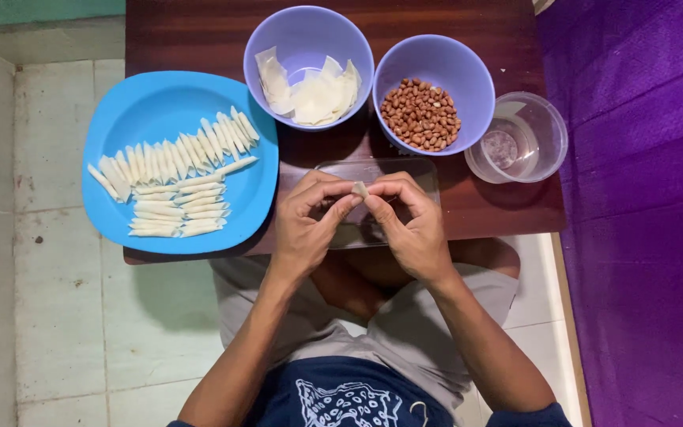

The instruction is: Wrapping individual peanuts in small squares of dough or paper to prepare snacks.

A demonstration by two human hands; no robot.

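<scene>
Both hands pinched shut on one small pale wrapper piece [360, 189]: left hand [307, 224] and right hand [413, 225] meet fingertip to fingertip, just above a clear flat tray [428, 170]. Surface: low dark wooden table [199, 32]. On it: blue plate [152, 103] with rows of rolled wrappers [171, 178], purple bowl of wrapper sheets [308, 39], purple bowl of peanuts [468, 79], clear water cup [543, 119]. Pale tiled floor [57, 316] left, purple cloth [642, 198] right.
</scene>
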